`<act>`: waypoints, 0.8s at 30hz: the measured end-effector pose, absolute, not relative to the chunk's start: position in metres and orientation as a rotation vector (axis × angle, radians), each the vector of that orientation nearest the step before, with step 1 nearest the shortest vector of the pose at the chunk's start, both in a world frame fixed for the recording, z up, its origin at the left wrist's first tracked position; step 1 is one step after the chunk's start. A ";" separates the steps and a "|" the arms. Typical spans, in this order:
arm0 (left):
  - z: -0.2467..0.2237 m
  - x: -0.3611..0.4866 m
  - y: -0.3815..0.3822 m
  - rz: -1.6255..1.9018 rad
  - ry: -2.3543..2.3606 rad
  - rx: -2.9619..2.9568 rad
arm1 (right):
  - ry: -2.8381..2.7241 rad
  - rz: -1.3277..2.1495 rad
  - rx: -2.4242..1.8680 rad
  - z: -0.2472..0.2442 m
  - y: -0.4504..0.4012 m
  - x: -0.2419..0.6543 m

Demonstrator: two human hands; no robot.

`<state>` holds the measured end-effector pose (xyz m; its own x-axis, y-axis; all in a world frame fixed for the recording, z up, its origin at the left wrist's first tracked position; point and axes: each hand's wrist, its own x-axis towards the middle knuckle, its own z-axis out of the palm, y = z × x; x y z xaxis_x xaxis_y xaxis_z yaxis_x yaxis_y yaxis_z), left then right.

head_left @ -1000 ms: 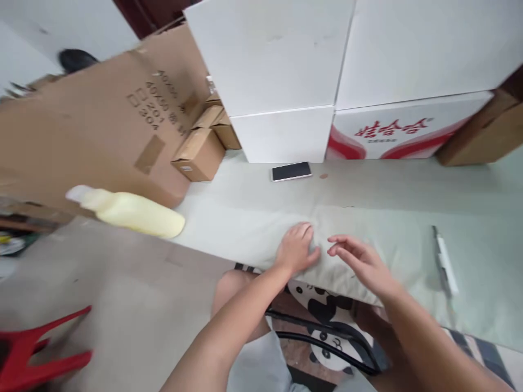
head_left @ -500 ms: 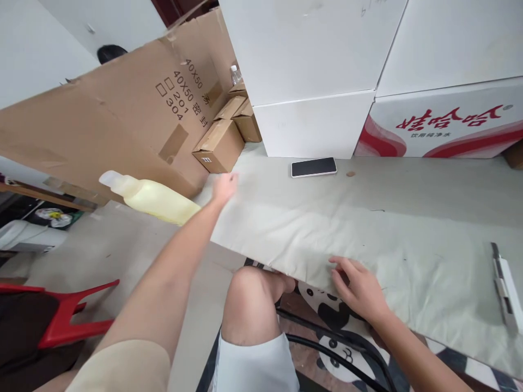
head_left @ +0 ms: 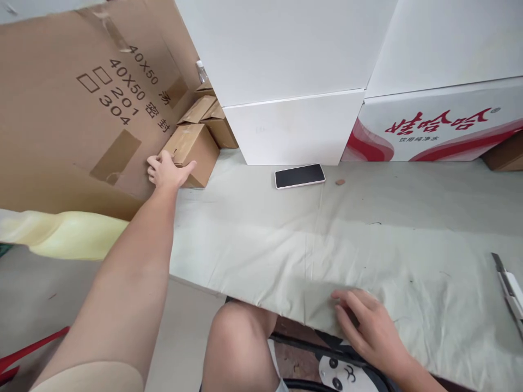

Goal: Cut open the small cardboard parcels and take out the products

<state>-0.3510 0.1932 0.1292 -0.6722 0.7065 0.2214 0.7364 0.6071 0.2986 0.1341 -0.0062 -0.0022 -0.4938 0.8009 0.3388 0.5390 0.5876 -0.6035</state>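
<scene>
My left hand (head_left: 169, 171) reaches out to the near end of a small brown cardboard box (head_left: 200, 147) at the back left of the cloth-covered table. Its thumb is spread to the right and its fingers are bent at the left, partly covering that end; whether they press on it I cannot tell. My right hand (head_left: 370, 321) rests at the table's front edge, loosely curved, thumb and fingers apart, with nothing in it. Further back a dark-screened phone (head_left: 300, 176) lies on the pale cloth (head_left: 261, 228).
A large cardboard sheet (head_left: 53, 109) stands along the left. White cartons (head_left: 294, 130) are stacked at the back, one with red lettering (head_left: 441, 122). More small boxes (head_left: 220, 128) sit behind the first. A box cutter (head_left: 509, 288) lies at right. A yellowish bottle (head_left: 77, 234) is left of my arm.
My left hand has moved from over the cloth to the small box and spread its fingers. The view has shifted left and closer. My right hand stays near the table edge.
</scene>
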 end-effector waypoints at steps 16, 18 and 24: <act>0.087 -0.261 0.060 -1.149 -2.354 -1.639 | -2.087 0.744 -1.103 -0.004 -0.010 0.152; 0.070 -0.239 0.021 -1.311 -2.222 -1.795 | -2.012 0.700 -1.186 -0.003 -0.009 0.164; 0.035 -0.181 -0.021 -1.883 -1.999 -2.218 | -1.742 0.170 -1.711 0.008 0.019 0.240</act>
